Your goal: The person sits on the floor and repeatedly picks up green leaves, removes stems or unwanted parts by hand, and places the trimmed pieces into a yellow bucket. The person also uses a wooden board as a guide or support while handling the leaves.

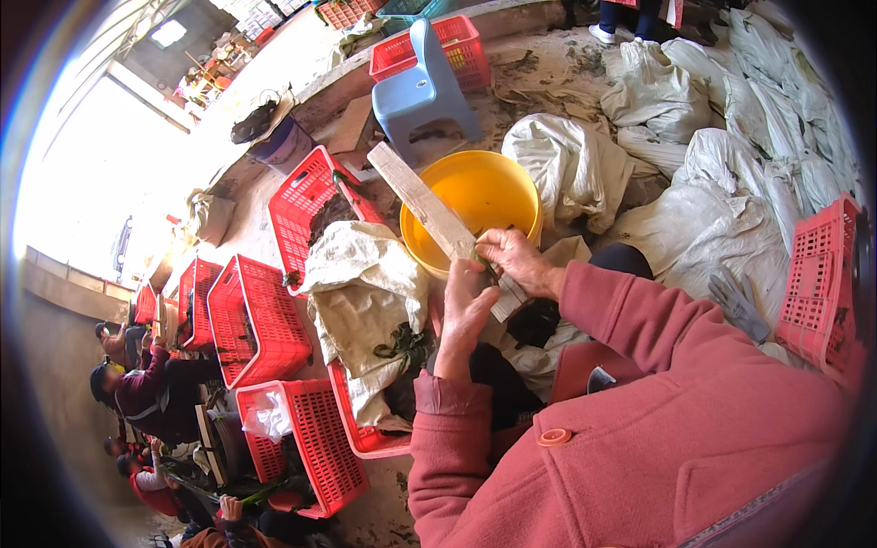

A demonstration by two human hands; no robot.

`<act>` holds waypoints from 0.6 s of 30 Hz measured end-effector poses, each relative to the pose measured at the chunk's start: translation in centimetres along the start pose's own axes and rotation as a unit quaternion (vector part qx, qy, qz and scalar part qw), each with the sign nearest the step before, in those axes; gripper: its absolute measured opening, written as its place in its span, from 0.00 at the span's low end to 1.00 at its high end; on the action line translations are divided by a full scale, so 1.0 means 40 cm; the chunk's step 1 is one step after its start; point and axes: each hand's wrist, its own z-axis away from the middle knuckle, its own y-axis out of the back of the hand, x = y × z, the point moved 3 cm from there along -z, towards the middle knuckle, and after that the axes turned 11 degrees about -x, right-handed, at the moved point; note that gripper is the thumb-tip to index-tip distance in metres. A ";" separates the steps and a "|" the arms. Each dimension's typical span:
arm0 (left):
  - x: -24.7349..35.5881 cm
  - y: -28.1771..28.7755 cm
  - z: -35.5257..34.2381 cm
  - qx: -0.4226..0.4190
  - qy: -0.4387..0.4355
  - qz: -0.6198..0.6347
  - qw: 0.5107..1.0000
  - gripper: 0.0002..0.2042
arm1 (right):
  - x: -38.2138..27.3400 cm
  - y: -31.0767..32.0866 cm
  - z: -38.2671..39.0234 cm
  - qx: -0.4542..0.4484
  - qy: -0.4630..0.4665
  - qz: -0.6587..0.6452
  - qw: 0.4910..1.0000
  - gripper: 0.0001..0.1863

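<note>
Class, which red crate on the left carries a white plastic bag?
The lowest red crate in the picture: the crumpled white bag sits at its rim, while the others show none.

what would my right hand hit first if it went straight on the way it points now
Most likely the wooden board: your right hand points leftward, its fingers apparently right at the board. Whether they already touch it is unclear, as depth is hard to judge.
</note>
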 end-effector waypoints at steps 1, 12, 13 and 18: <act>-0.001 -0.001 0.002 -0.008 -0.006 0.006 1.000 0.18 | 0.017 -0.015 -0.004 -0.006 -0.025 -0.021 0.999 0.07; -0.011 0.044 0.012 0.179 -0.021 -0.222 0.958 0.08 | -0.004 -0.002 0.047 -0.039 -0.015 0.017 0.999 0.06; -0.012 0.045 0.011 0.179 -0.010 -0.218 0.959 0.08 | -0.004 0.003 0.048 -0.042 -0.038 0.023 0.998 0.06; -0.015 0.051 0.014 0.146 0.013 -0.170 0.975 0.08 | -0.012 0.023 0.062 -0.132 -0.066 -0.003 0.989 0.14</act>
